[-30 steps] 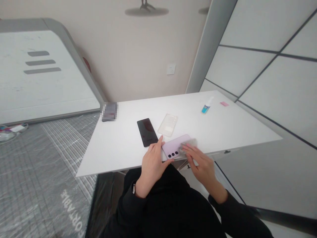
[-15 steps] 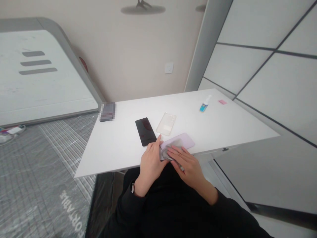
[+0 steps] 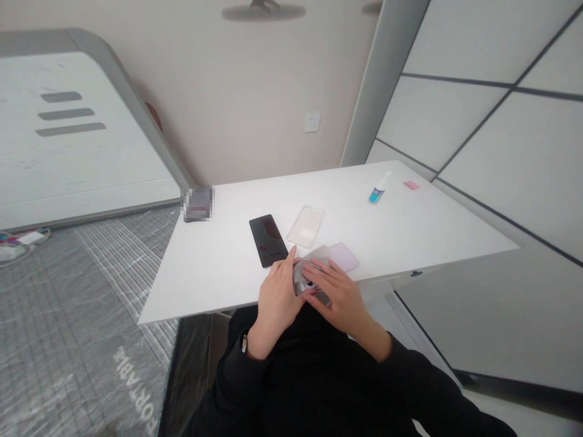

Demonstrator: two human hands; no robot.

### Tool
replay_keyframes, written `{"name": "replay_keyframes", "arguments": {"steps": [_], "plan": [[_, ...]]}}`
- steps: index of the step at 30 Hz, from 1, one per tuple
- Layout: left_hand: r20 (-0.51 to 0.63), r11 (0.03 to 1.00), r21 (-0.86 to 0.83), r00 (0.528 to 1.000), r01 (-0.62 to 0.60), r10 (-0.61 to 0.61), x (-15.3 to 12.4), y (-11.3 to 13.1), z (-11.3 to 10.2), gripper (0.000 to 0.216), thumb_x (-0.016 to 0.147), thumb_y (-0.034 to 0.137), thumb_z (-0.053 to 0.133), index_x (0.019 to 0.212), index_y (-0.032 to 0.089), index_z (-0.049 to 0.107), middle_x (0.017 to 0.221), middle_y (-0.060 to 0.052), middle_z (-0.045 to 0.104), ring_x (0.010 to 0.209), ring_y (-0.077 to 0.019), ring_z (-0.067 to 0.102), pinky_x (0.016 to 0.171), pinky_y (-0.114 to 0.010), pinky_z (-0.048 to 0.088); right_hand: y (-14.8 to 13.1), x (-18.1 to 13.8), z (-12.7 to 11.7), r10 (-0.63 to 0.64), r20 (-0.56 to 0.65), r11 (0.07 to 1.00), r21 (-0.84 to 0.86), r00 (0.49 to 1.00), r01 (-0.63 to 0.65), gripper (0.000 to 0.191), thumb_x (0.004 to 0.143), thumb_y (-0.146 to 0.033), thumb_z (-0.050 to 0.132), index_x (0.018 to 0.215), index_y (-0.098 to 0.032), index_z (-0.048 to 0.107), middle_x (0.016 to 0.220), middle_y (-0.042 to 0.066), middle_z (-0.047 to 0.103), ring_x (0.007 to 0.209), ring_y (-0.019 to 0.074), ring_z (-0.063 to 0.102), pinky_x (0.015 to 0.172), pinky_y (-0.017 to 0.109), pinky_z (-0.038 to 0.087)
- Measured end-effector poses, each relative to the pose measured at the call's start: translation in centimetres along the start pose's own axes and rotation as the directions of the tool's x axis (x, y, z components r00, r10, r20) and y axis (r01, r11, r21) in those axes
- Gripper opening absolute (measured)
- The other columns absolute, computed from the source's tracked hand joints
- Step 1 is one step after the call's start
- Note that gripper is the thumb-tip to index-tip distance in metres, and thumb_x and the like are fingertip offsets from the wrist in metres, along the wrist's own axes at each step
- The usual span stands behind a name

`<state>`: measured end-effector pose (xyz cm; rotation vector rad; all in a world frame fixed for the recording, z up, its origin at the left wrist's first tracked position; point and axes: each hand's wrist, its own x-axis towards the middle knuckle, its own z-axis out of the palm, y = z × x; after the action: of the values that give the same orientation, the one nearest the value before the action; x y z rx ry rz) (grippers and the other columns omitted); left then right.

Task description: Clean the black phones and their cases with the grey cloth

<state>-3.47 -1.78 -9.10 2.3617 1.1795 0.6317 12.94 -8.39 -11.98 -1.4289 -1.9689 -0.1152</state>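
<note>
A lilac phone (image 3: pixel 342 256) lies back-up at the near edge of the white table (image 3: pixel 401 230). My left hand (image 3: pixel 279 295) rests against its near-left end, fingers curled on its edge, holding it steady. My right hand (image 3: pixel 336 292) presses a thin grey cloth (image 3: pixel 314 258) flat on the phone's camera end, fingers together on top of it. A black phone (image 3: pixel 268 240) lies just beyond my left hand. A clear phone case (image 3: pixel 306 226) lies to the right of the black phone.
A small spray bottle with a blue label (image 3: pixel 378 190) and a pink square (image 3: pixel 412 185) sit at the table's far right. A blurred dark item (image 3: pixel 197 204) lies on the far left corner. A grey mat (image 3: pixel 68 315) covers the floor to the left.
My right hand has slid the cloth leftward along the lilac phone, from its far end onto the camera end. My left hand has stayed on the phone's near edge.
</note>
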Motion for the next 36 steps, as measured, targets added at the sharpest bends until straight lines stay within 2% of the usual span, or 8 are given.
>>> {"name": "replay_keyframes", "arguments": {"steps": [3,7,13,18,23,29,33,36], "plan": [[0.005,1.0,-0.004,1.0,-0.015,0.015,0.0,0.0,0.1,0.094,0.081,0.031,0.079,0.155,0.026,0.021,0.13,-0.008,0.066,0.124,-0.0267,0.057,0.097,-0.042,0.055,-0.1,-2.1,-0.8,-0.013,-0.041,0.999,0.031,0.999,0.014,0.034,0.1,-0.03,0.055,0.133,-0.022,0.06,0.132,0.009,0.07,0.133,0.0259,0.059,0.114,0.049,0.043],[0.005,1.0,0.019,1.0,-0.019,0.019,0.0,0.0,0.2,0.096,0.081,0.033,0.08,0.155,0.025,0.02,0.131,-0.009,0.065,0.125,-0.0275,0.056,0.098,-0.043,0.054,3.1,-3.7,-2.2,0.125,-0.203,0.99,-0.034,0.971,-0.135,0.024,0.1,-0.025,0.052,0.119,-0.022,0.066,0.123,0.01,0.074,0.126,0.0265,0.064,0.112,0.049,0.046],[0.004,1.0,0.02,1.0,-0.016,0.016,0.0,0.1,0.1,0.096,0.081,0.033,0.08,0.155,0.026,0.02,0.131,-0.009,0.064,0.124,-0.0278,0.056,0.097,-0.043,0.054,5.0,-0.1,-1.4,0.282,-0.193,0.95,-0.08,0.94,-0.301,0.038,0.099,-0.051,0.053,0.118,-0.022,0.068,0.117,0.012,0.076,0.126,0.0333,0.063,0.118,0.062,0.033],[0.001,1.0,-0.017,1.0,-0.013,0.013,-0.1,0.0,0.0,0.087,0.084,0.027,0.075,0.154,0.025,0.023,0.132,-0.008,0.064,0.125,-0.0264,0.056,0.098,-0.041,0.054,1.4,2.1,0.2,0.154,-0.031,0.987,0.045,0.988,-0.152,0.045,0.096,-0.051,0.058,0.128,-0.021,0.064,0.108,0.011,0.078,0.128,0.0319,0.062,0.116,0.057,0.041],[0.01,1.0,-0.023,1.0,-0.017,0.017,0.0,0.0,0.0,0.086,0.084,0.021,0.071,0.155,0.023,0.023,0.131,-0.008,0.066,0.124,-0.026,0.057,0.098,-0.041,0.054,0.3,-1.0,-0.7,0.001,-0.05,0.995,0.1,0.999,0.004,0.02,0.098,-0.029,0.057,0.112,-0.023,0.069,0.123,0.009,0.074,0.125,0.0256,0.065,0.113,0.05,0.047],[-0.004,1.0,0.004,1.0,-0.016,0.016,0.0,0.2,0.0,0.093,0.081,0.029,0.078,0.155,0.026,0.021,0.13,-0.009,0.065,0.123,-0.0283,0.057,0.098,-0.044,0.053,4.4,-3.1,-2.9,0.22,-0.236,0.973,-0.017,0.947,-0.231,0.022,0.101,-0.028,0.049,0.104,-0.025,0.07,0.119,0.008,0.076,0.116,0.0265,0.07,0.11,0.05,0.05],[-0.012,1.0,0.026,1.0,-0.012,0.013,0.0,0.2,0.1,0.097,0.079,0.034,0.082,0.155,0.026,0.021,0.129,-0.009,0.065,0.123,-0.0288,0.057,0.097,-0.043,0.054,4.8,-0.8,-1.8,0.309,-0.233,0.934,-0.108,0.922,-0.34,0.031,0.099,-0.044,0.054,0.118,-0.023,0.067,0.115,0.01,0.077,0.117,0.0323,0.069,0.108,0.057,0.049],[-0.009,1.0,0.03,1.0,-0.009,0.009,0.0,0.1,0.1,0.097,0.079,0.032,0.082,0.154,0.027,0.021,0.129,-0.008,0.064,0.122,-0.0283,0.057,0.096,-0.042,0.054,3.5,1.4,-0.3,0.312,-0.205,0.932,-0.124,0.928,-0.341,0.031,0.094,-0.037,0.06,0.12,-0.021,0.065,0.118,0.011,0.075,0.122,0.0355,0.065,0.106,0.059,0.051]]}}
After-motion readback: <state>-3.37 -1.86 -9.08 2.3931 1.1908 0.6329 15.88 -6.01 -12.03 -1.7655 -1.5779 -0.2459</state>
